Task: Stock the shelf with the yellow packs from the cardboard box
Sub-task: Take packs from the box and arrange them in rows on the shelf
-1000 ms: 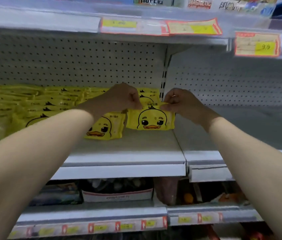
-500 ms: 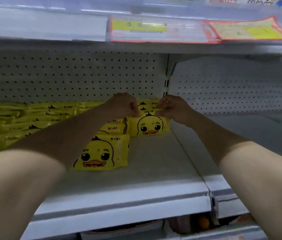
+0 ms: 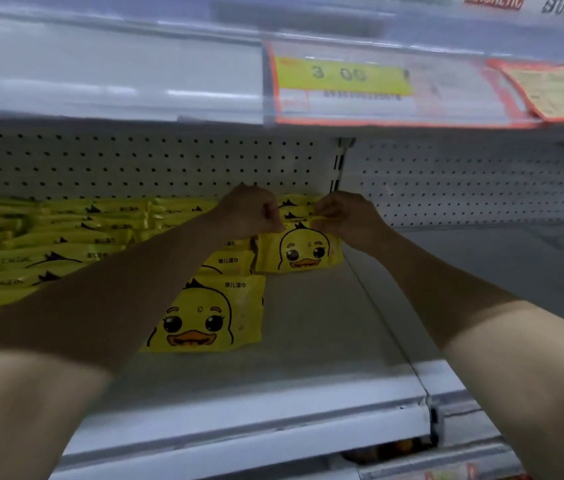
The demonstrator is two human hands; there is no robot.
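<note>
Both my arms reach deep into the grey shelf (image 3: 308, 341). My left hand (image 3: 251, 211) and my right hand (image 3: 341, 218) each pinch a top corner of a yellow duck-face pack (image 3: 303, 251) that stands upright on the shelf, near the back at the right end of the stock. More yellow packs stand behind it. Another duck pack (image 3: 211, 315) stands nearer the front, to the left. Rows of yellow packs (image 3: 48, 244) fill the left side of the shelf. The cardboard box is out of view.
A pegboard back wall (image 3: 135, 161) closes the shelf. The upper shelf edge carries a yellow price tag (image 3: 341, 76) close overhead. A vertical upright (image 3: 339, 168) divides this bay from the bare right-hand shelf bay (image 3: 498, 265).
My head has moved closer and lower into the shelf, so the view has risen. Both hands have carried the pack deeper toward the back wall and still hold it by its top corners.
</note>
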